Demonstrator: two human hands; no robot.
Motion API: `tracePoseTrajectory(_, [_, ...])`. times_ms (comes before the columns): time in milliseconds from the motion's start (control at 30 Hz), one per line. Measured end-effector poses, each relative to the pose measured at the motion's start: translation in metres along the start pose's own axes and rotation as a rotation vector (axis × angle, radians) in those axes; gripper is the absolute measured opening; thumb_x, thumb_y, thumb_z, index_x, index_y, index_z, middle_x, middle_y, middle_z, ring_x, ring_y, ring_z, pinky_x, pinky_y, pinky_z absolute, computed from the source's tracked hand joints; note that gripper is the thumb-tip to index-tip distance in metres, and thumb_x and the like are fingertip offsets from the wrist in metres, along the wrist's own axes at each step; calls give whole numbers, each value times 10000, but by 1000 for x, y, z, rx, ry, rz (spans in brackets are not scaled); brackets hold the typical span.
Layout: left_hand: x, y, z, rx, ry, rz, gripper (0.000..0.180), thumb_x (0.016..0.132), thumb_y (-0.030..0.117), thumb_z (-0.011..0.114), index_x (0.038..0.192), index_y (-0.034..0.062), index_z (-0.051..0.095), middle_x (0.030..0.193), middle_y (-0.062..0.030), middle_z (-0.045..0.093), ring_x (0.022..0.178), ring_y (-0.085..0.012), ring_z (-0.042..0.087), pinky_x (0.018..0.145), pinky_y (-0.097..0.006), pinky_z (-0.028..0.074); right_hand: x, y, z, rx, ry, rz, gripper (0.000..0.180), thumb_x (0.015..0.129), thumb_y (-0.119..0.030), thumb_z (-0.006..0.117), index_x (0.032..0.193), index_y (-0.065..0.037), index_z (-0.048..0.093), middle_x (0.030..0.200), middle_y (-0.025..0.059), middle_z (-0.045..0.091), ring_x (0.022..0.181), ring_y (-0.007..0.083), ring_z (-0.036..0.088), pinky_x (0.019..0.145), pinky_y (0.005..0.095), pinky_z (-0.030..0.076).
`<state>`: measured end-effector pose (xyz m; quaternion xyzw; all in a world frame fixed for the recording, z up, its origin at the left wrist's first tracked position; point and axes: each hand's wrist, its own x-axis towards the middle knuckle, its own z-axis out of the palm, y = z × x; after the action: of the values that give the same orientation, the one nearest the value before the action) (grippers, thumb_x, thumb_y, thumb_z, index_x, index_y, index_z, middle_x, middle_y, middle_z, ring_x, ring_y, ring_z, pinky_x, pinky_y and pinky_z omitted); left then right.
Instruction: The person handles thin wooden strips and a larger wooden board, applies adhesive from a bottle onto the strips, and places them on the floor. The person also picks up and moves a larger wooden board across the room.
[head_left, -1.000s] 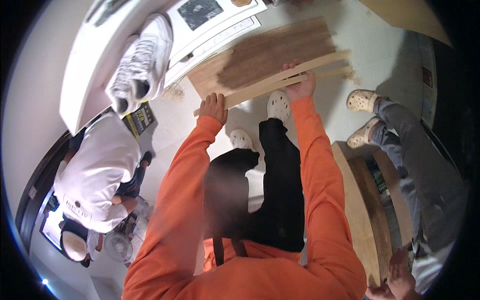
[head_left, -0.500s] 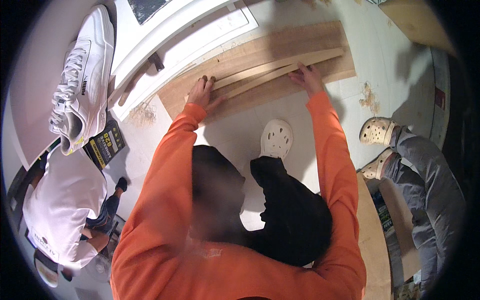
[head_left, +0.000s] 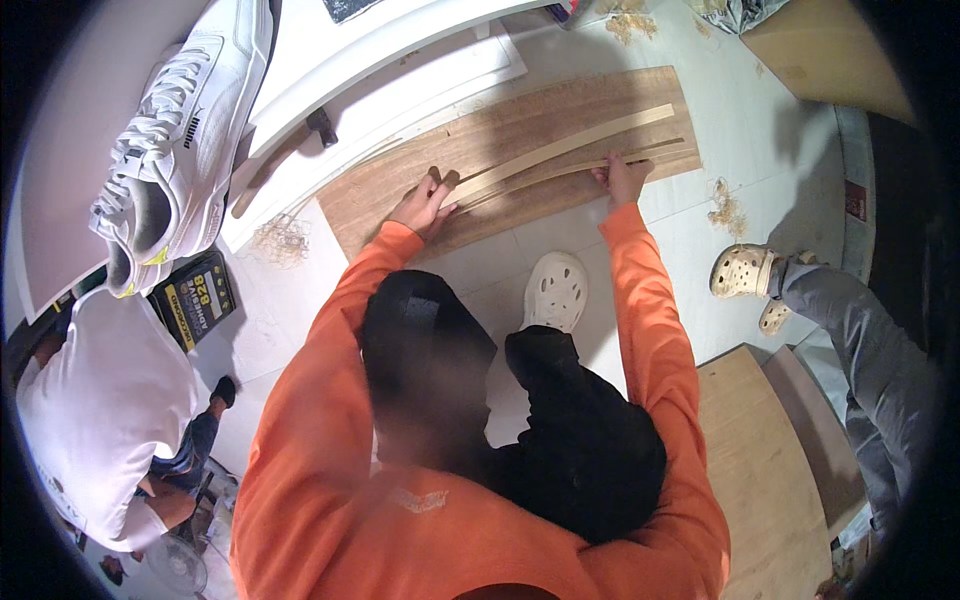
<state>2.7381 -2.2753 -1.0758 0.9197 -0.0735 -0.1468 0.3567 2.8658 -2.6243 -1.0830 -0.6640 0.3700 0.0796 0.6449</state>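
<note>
On a long brown wooden board (head_left: 375,185) in front of me lie thin, pale wooden strips. My left hand (head_left: 425,205) has its fingers closed around the strips' left ends. From there a wider strip (head_left: 575,140) slants up to the right, its far end free. A narrower strip (head_left: 545,178) runs below it to my right hand (head_left: 625,182), whose thumb and fingers pinch it near its right end. Another thin, darker strip or shadow line shows beside my right fingertips; I cannot tell which.
White furniture with a curved edge (head_left: 390,50) stands beyond the board. A white sneaker (head_left: 170,150) and a black and yellow box (head_left: 195,300) are at left, near a person in a white shirt (head_left: 110,400). Wood shavings (head_left: 728,210) and another person's clog (head_left: 740,272) are at right.
The strips' right ends have spread apart, where they lay close together before. My left hand has shifted right along the board. My right hand pinches the narrow strip lower down.
</note>
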Motion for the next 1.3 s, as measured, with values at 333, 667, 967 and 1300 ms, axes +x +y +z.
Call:
tracePoseTrajectory(333, [22,-11,-28,102,93,-11,451,840,303,676,1221,93,557,913,-123,568,887,-312,556,748,-432,445,6,1,5,226,-66,-114,423,856,-11,661,1081,-33,304,934,154,515,641,227,641,508,336,586])
tracePoseTrajectory(667, [-7,23,22,425,255,244,497,770,230,736,1239,190,579,1323,-113,510,1146,-333,538,872,-430,478,23,6,-1,217,12,-140,288,906,3,578,1063,-49,343,911,132,499,623,233,658,517,333,588])
tracePoseTrajectory(967, [-10,10,15,336,344,181,357,779,242,733,1121,172,653,1264,-78,556,993,-258,575,796,-386,468,22,-11,3,-104,-2,-285,437,875,-11,631,1215,-23,357,866,115,517,587,204,645,464,300,558])
tracePoseTrajectory(1300, [-15,-1,17,398,384,183,369,741,255,761,1093,176,681,1280,-40,570,1089,-256,559,838,-383,475,40,-21,-7,-828,214,-518,455,777,-184,761,1129,-29,517,890,164,623,856,340,640,751,432,489])
